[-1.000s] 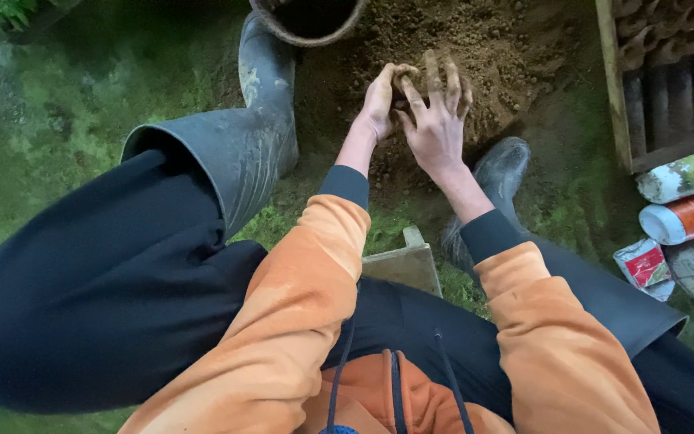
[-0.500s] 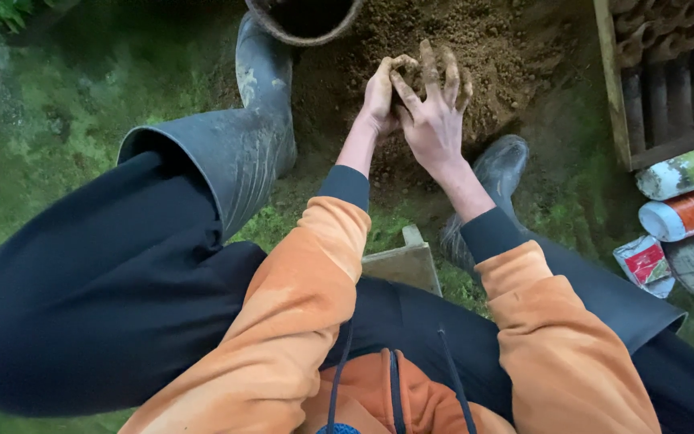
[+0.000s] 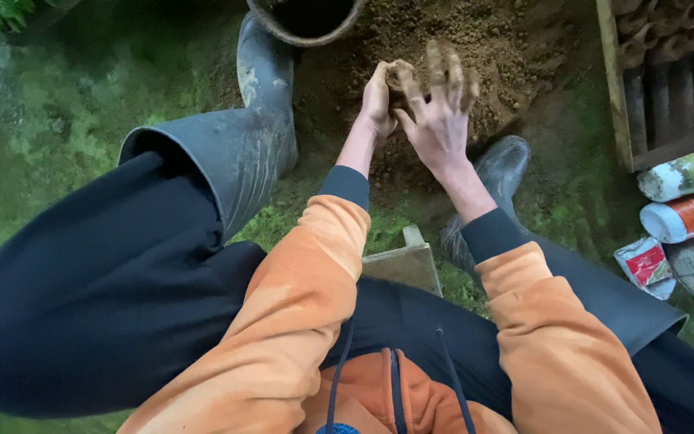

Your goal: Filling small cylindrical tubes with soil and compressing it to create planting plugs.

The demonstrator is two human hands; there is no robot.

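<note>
Clump of crumbly brown soil point(image 3: 402, 76) being worked over the dirt pile point(image 3: 508, 48)

It's cupped by the left hand point(image 3: 377, 100); the right hand point(image 3: 437, 112) is pressed against it, muddy fingers point(image 3: 443, 68) spread.

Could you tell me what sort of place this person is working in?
Probably a garden or yard outdoors: mossy green ground, a heap of loose brown soil under the left hand and right hand, and rubber boots.
</note>
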